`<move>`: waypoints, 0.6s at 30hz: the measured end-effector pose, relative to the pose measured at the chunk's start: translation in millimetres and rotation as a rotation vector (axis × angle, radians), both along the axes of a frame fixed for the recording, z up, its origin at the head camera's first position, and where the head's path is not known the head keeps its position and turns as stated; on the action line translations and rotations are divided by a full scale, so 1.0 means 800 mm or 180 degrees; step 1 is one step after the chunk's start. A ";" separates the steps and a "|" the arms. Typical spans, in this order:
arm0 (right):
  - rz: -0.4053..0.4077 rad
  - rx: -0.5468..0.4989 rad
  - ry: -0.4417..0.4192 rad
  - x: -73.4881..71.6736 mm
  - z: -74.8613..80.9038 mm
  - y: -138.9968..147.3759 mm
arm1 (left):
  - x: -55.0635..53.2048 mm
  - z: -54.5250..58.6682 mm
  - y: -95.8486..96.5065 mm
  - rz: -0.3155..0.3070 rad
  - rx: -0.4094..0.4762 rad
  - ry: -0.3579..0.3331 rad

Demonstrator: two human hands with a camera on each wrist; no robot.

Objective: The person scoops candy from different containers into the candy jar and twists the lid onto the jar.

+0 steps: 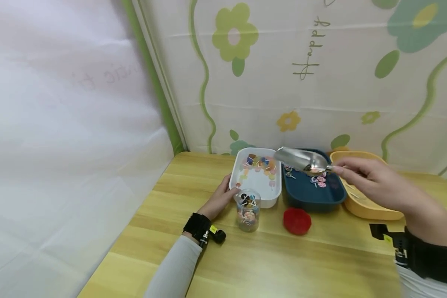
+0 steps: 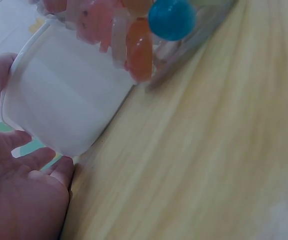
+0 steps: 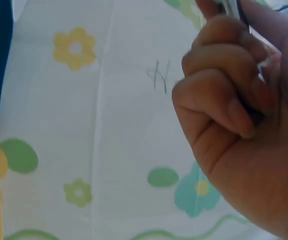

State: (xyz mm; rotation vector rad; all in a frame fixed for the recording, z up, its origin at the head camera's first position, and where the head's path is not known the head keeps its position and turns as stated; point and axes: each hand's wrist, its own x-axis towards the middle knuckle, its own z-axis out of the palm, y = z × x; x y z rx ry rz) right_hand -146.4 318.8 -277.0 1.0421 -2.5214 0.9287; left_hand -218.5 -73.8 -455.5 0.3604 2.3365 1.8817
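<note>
**Scoop held over the blue tray, left hand at the white tray**

Your right hand [image 1: 380, 184] is raised above the counter [image 1: 320, 256], its fingers curled tightly round the handle of a metal scoop [image 1: 301, 160]. The right wrist view shows those fingers [image 3: 219, 95] folded into a fist on the thin handle. The scoop hangs over the left part of the dark blue tray [image 1: 313, 194], its bowl pointing left toward the white tray [image 1: 258, 180], and you can see a few small pink pieces lying at the handle end of the bowl.

Your left hand [image 1: 220, 200] lies on the counter against the near left corner of the white tray, fingers relaxed and spread rather than gripping. In the left wrist view your palm [image 2: 18, 195] sits just below that rounded white corner, with fingertips touching it.

Right beside your left hand stands a small clear jar [image 1: 248, 209], upright, partly filled with coloured sweets on sticks. It touches or nearly touches the front wall of the white tray; which one, you cannot tell here. The white tray holds a scatter of coloured sweets along its far side. The blue tray holds several pink lollipops near its far end. A red round lid [image 1: 297, 220] lies flat on the counter in front of the blue tray, and a yellow tray [image 1: 368, 207] sits to its right, partly behind your right hand.
</note>
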 end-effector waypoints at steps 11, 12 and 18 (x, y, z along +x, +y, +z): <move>0.0267 0.0652 -0.0360 0.003 -0.012 -0.042 | -0.001 0.002 0.002 -0.0082 0.0120 -0.0007; 0.0228 0.0701 -0.0365 0.004 -0.012 -0.045 | 0.000 0.002 0.002 -0.0076 0.0118 -0.0028; 0.0152 0.0793 -0.0466 0.010 -0.011 -0.054 | -0.001 0.004 0.003 -0.0040 0.0097 -0.0016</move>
